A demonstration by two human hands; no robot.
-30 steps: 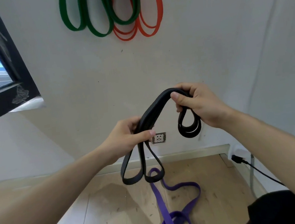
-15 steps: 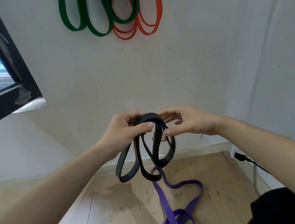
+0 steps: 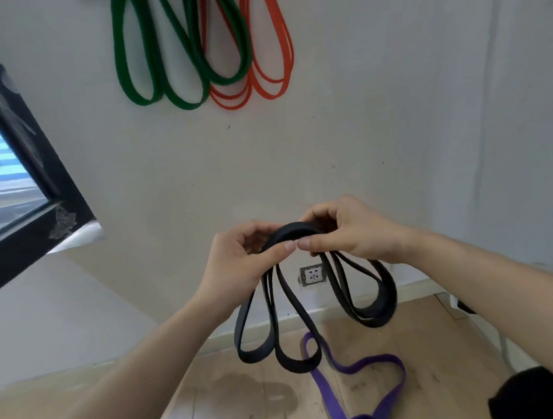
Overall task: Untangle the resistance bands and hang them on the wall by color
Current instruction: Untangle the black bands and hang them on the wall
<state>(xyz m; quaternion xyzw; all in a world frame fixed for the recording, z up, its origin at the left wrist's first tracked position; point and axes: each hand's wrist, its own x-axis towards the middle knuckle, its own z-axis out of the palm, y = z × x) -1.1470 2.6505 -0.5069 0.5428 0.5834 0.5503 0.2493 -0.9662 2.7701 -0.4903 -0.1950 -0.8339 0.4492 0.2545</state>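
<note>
Between the left grip (image 3: 239,261) and right grip (image 3: 350,235), both pinching it, a black rubber resistance band (image 3: 286,233) is drooping in loops, probably being bundled for hanging.

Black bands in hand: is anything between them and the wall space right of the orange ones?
Nothing visible does. The left hand and right hand hold the black bands in front of the wall, which is bare up to that space. The orange bands and green bands hang beside it. Any hooks are out of frame.
</note>
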